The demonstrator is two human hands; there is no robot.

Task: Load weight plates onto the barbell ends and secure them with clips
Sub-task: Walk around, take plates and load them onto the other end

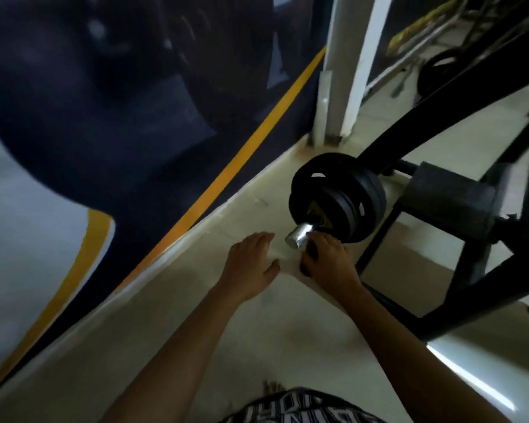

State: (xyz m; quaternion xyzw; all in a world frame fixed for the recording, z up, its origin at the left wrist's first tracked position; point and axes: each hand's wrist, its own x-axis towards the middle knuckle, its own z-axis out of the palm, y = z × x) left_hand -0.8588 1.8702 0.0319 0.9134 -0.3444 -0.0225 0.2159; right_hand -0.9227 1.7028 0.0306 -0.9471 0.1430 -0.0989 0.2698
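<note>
Reaching forward from the near edge, two bare forearms stretch over a pale floor [257, 331], above a patterned garment [300, 407] at the bottom of the view. The left hand [251, 267] hangs palm down, fingers loosely spread and thumb out to the right, holding nothing; it sits just left of the bar end, apart from it. The right hand [330, 261] is curled around something small and dark, possibly a clip [312, 250], though blur makes that hard to confirm; its fingers are closed close under the sleeve [300, 235], touching or nearly touching it. That silver sleeve juts toward the near left, its flat end bare. Just behind it, black plates [339, 196] are stacked on the bar, several deep, the nearest carrying a yellowish mark near its hub. To the right stands a black frame [458, 196] with slanting tubes. Farther off, a white post [345, 65] rises from the floor. Along the left runs a dark wall [104, 102] with a yellow stripe [257, 138]. In the far right corner another dark plate [440, 68] rests by blurred equipment.
</note>
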